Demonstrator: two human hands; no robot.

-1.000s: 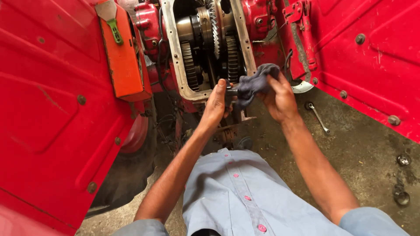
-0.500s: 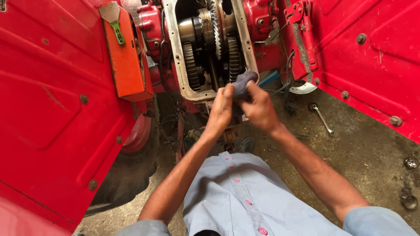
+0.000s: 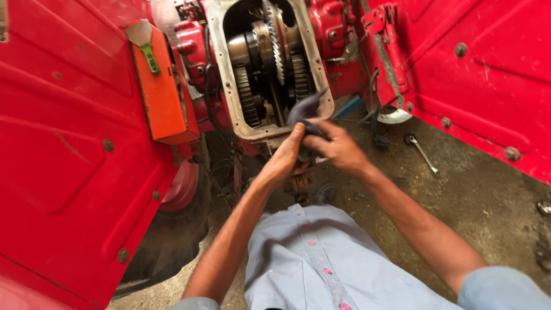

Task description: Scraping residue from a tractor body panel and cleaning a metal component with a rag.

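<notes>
From my remote seat, an orange box (image 3: 162, 92) sat at nine o'clock of the open gear housing (image 3: 229, 69), whose upper gears were cut off by the frame. My left hand (image 3: 285, 155) pressed against the dark rag (image 3: 304, 110); my right hand (image 3: 338, 149) gripped it, fingers partly hidden. A wrench (image 3: 422, 152) lay at three o'clock.

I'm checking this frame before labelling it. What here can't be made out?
- Head view: the rag's lower part, covered by the right hand and left hand.
- Head view: deep inside the gear housing, lost in shadow.
- Head view: small parts at the right edge, cut off.
</notes>
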